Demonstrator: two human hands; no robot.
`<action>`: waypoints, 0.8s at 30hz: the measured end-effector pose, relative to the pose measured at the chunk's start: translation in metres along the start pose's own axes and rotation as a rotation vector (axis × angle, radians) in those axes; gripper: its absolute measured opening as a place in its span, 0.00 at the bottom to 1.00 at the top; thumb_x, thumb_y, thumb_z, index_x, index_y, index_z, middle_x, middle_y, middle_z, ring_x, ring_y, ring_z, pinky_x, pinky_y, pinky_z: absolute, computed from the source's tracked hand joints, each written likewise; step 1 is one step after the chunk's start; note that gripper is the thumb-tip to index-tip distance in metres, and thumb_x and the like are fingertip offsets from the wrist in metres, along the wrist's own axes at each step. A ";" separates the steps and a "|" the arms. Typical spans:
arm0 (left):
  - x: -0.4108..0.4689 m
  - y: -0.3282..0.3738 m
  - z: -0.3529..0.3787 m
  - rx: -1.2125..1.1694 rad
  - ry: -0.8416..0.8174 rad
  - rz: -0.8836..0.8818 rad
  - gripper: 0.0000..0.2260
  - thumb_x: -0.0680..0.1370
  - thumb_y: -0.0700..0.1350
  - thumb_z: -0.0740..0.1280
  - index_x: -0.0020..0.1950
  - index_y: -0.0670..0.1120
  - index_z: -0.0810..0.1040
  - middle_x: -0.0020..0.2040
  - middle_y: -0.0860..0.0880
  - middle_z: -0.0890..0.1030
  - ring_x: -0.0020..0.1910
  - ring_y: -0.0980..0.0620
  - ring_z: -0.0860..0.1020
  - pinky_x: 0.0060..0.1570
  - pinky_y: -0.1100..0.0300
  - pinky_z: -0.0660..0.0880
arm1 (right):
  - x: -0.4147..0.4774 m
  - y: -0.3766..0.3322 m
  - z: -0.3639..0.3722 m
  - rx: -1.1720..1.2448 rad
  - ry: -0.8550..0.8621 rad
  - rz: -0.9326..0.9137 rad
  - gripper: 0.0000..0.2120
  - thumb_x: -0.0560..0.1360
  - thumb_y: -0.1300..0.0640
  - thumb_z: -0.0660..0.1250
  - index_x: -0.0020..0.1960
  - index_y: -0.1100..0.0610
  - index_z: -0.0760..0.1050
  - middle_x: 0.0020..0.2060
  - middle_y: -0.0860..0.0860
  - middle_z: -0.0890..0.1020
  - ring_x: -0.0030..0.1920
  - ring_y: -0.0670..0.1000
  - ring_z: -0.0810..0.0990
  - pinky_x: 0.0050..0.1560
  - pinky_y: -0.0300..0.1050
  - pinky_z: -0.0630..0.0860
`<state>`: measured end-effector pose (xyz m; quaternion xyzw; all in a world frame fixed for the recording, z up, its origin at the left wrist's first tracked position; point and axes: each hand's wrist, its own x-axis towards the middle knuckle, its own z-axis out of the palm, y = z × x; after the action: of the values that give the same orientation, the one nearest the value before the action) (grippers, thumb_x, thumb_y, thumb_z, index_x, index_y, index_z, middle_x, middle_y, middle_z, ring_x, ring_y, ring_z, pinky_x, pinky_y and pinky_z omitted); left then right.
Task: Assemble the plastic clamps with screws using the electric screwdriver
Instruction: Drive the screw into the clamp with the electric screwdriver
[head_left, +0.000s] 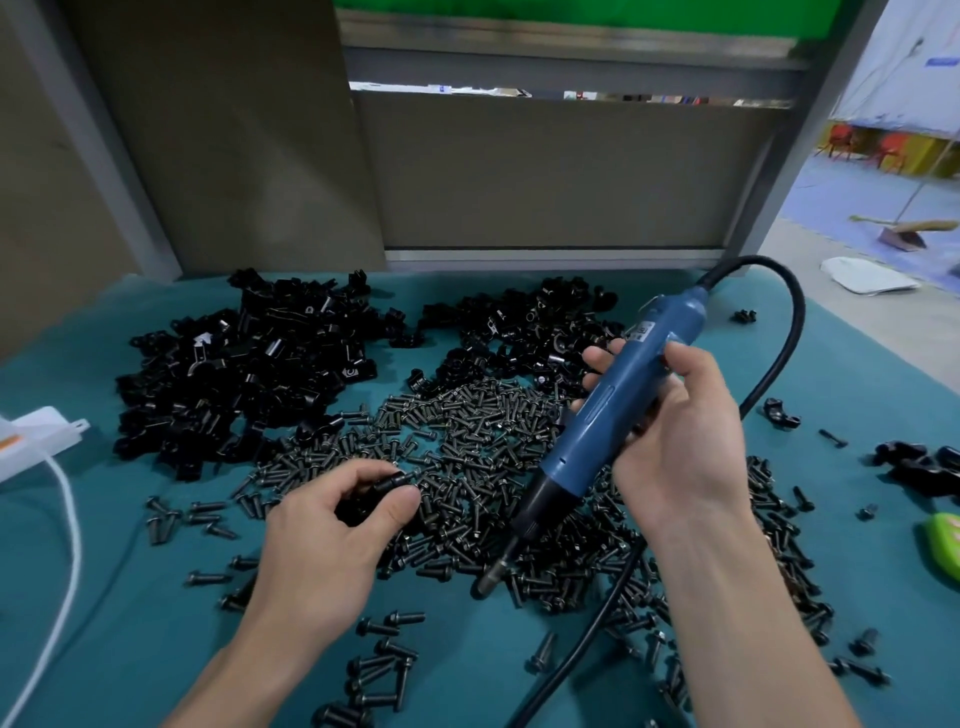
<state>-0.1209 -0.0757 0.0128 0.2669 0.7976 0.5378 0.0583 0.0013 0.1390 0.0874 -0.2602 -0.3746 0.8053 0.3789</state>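
Left hand (332, 525) low, fingers curled, pinching a black part; right hand (670, 441) raised, wrapped around a tool.

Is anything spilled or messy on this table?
Yes, messy: screws lie loose in a wide heap on the teal cloth, strays reaching the near edge, and a few clamps sit apart at the right. Nothing looks broken.

Nothing here can be read. The screwdriver (597, 415) has a small pale label (644, 330) near its cord end, but the print is too blurred to make out. Far left of the screwdriver, a white box (39, 441) shows an orange patch, illegible. Far right of the screwdriver, a green object (943, 545) bears pale marks, also unreadable
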 end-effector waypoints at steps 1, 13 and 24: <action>0.000 0.000 0.000 0.005 -0.001 0.001 0.06 0.74 0.56 0.76 0.48 0.67 0.82 0.40 0.63 0.84 0.40 0.63 0.80 0.36 0.74 0.73 | 0.000 0.000 0.000 -0.001 0.004 0.008 0.25 0.81 0.48 0.60 0.73 0.61 0.74 0.59 0.61 0.85 0.50 0.55 0.80 0.64 0.59 0.76; -0.001 -0.001 0.002 0.029 -0.008 0.029 0.09 0.74 0.57 0.76 0.49 0.71 0.80 0.41 0.65 0.84 0.41 0.63 0.81 0.38 0.73 0.74 | 0.003 0.008 -0.005 -0.029 -0.014 -0.035 0.14 0.83 0.50 0.64 0.65 0.54 0.78 0.54 0.57 0.86 0.53 0.56 0.80 0.61 0.60 0.78; -0.002 0.000 0.002 0.027 -0.010 0.043 0.09 0.71 0.61 0.74 0.49 0.71 0.80 0.41 0.66 0.84 0.42 0.64 0.81 0.39 0.74 0.74 | 0.003 0.009 -0.001 0.094 -0.009 -0.021 0.24 0.81 0.50 0.56 0.70 0.63 0.75 0.47 0.57 0.83 0.43 0.53 0.79 0.52 0.54 0.76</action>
<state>-0.1186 -0.0750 0.0121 0.2872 0.7985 0.5270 0.0470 -0.0032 0.1381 0.0792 -0.2345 -0.3406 0.8192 0.3974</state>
